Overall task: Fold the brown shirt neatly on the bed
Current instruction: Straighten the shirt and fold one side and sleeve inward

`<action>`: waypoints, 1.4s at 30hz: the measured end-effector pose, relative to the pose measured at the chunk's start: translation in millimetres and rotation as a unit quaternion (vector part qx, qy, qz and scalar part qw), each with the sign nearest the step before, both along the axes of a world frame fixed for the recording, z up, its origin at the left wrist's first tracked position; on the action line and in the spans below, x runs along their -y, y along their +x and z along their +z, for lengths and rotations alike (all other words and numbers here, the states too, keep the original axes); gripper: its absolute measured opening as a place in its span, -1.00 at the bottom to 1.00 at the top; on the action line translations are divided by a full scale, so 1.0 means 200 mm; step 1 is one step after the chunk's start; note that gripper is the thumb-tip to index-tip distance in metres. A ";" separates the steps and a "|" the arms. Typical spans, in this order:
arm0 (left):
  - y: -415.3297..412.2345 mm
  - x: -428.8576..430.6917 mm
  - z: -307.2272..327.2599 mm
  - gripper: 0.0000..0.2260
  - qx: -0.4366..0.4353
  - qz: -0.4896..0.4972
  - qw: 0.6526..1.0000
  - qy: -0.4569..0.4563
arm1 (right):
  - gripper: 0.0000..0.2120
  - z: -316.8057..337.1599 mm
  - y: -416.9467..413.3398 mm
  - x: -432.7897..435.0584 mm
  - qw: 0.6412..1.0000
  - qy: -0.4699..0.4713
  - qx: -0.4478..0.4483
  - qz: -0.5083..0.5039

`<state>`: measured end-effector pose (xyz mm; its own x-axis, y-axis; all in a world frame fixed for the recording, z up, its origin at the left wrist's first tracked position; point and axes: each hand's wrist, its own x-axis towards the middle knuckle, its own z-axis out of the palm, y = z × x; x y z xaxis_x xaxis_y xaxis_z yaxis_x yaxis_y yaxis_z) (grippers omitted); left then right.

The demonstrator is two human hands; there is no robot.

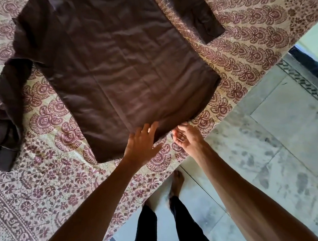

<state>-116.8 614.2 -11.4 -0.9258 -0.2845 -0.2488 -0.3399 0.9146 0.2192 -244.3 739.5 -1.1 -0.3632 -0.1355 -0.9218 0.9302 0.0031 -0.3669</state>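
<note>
The brown shirt (114,66) lies spread flat on the bed, hem toward me, collar at the far end. Its left sleeve (4,119) runs down the left side and its right sleeve (192,14) lies at the upper right. My left hand (142,143) lies with straight fingers on the near hem. My right hand (187,139) is just right of it at the hem's edge, fingers loosely curled; whether it touches the cloth I cannot tell.
The bed carries a cream bedspread (54,188) printed with maroon paisley and flowers. Its edge runs diagonally from lower left to upper right. Beyond it is a pale marble floor (274,157) where my feet (175,182) stand.
</note>
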 end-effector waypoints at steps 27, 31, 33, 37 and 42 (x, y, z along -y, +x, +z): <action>-0.34 -0.02 0.01 -0.68 -0.012 0.218 0.957 0.190 | -0.77 -0.08 -0.12 -0.01 0.990 0.062 -0.094 0.086; -0.32 -0.03 0.01 -0.72 -0.020 0.286 0.921 0.265 | -0.78 -0.06 -0.11 -0.06 0.985 0.065 -0.113 0.114; -0.29 -0.03 0.00 -0.62 -0.015 0.278 0.916 0.290 | -0.90 -0.06 -0.12 -0.06 0.988 0.064 -0.100 0.100; -0.27 -0.04 -0.01 -0.36 0.023 0.229 0.920 0.318 | -0.92 -0.04 -0.14 -0.07 0.993 0.053 -0.058 0.085; -0.29 -0.04 -0.04 -0.69 -0.015 0.275 0.905 0.323 | -0.89 -0.03 -0.12 -0.09 0.990 0.049 -0.072 0.114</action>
